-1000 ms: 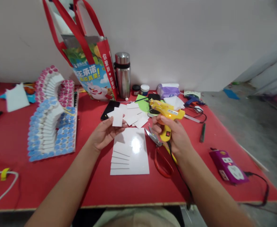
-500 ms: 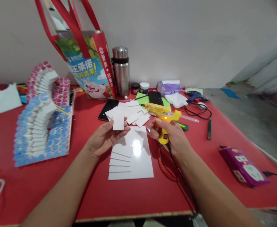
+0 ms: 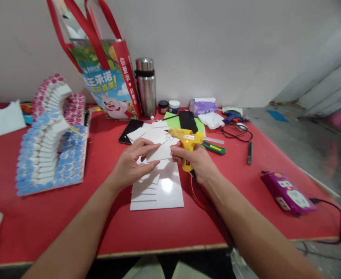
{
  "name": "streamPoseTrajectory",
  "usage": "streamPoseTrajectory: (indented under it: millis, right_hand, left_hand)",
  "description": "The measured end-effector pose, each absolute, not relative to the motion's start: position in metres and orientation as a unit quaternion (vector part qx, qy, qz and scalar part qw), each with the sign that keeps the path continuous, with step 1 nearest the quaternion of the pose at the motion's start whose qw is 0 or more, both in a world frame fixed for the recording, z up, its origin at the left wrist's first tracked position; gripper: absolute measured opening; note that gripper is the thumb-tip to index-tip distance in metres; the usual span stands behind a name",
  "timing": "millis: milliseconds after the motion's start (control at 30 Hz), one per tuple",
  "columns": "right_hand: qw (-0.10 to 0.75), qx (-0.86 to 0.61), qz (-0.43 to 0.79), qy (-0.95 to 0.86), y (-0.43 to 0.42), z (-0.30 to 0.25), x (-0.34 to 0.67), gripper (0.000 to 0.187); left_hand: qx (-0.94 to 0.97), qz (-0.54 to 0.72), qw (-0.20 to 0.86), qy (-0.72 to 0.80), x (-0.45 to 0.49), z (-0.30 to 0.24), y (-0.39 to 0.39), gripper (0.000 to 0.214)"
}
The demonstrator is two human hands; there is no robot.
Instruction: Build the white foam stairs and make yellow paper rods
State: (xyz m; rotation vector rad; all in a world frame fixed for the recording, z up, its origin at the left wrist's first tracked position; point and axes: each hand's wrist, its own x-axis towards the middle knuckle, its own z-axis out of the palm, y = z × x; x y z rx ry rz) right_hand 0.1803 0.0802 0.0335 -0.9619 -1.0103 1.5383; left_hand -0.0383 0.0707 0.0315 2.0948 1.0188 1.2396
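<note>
Head view: a half-second ago my left hand (image 3: pixel 126 162) had the small white card (image 3: pixel 162 152) stood up between thumb and fingers; now that thumb and forefinger are parted, and the card leans flatter across the gap between my two hands. Its right end meets the fingertips of my right hand (image 3: pixel 198 158), though whether they pinch it, or my left fingers bear any of its weight, I cannot tell. My right hand keeps its grip round the yellow glue gun (image 3: pixel 189 139), whose lamp glows and whose nozzle points left, above the far edge of the card. To my mind this is a change of hold, with the card not yet added to the stepped cards (image 3: pixel 144 193) on the left side of the white board (image 3: pixel 170 195). The board lies on the near side of my hands, on the red table (image 3: pixel 115 232); the loose cards (image 3: pixel 155 131) remain scattered on the far side, by the phone (image 3: pixel 130 131). Far to the left, the pink-and-blue piece (image 3: pixel 52 155) stands where it did, and to the right lies a green cutter (image 3: pixel 214 147).
</note>
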Motion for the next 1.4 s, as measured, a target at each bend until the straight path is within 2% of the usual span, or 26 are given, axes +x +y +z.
streamPoseTrajectory:
  millis: [100, 233, 333, 433, 600, 833, 967, 1233, 1400]
  right_hand:
    - [0.507, -0.418, 0.622, -0.425, 0.08, 0.03, 0.179, 0.027]
    - [0.516, -0.411, 0.644, -0.387, 0.08, 0.027, 0.177, 0.031]
    - [0.52, -0.404, 0.664, -0.354, 0.081, 0.026, 0.176, 0.035]
    - [0.516, -0.399, 0.672, -0.351, 0.08, 0.025, 0.174, 0.036]
    - [0.513, -0.396, 0.664, -0.373, 0.075, 0.028, 0.17, 0.035]
    - [0.516, -0.386, 0.642, -0.415, 0.073, 0.031, 0.171, 0.025]
    - [0.527, -0.389, 0.638, -0.405, 0.077, 0.033, 0.177, 0.029]
    - [0.527, -0.387, 0.577, -0.489, 0.068, 0.053, 0.184, 0.035]
    - [0.517, -0.368, 0.55, -0.543, 0.068, 0.052, 0.185, 0.04]
  left_hand:
    - [0.763, 0.457, 0.254, 0.381, -0.032, 0.029, 0.067, 0.043]
    - [0.661, 0.526, 0.399, 0.356, -0.023, 0.024, 0.066, 0.054]
    - [0.602, 0.555, 0.479, 0.317, -0.02, 0.022, 0.066, 0.045]
    - [0.6, 0.548, 0.493, 0.311, -0.018, 0.022, 0.067, 0.035]
    - [0.574, 0.542, 0.518, 0.33, -0.015, 0.025, 0.064, 0.036]
    - [0.4, 0.546, 0.667, 0.31, -0.026, 0.027, 0.069, 0.033]
    - [0.313, 0.522, 0.734, 0.302, -0.037, 0.027, 0.074, 0.037]
    - [0.307, 0.514, 0.745, 0.294, -0.038, 0.018, 0.081, 0.028]
    - [0.318, 0.526, 0.726, 0.308, -0.04, 0.018, 0.083, 0.029]
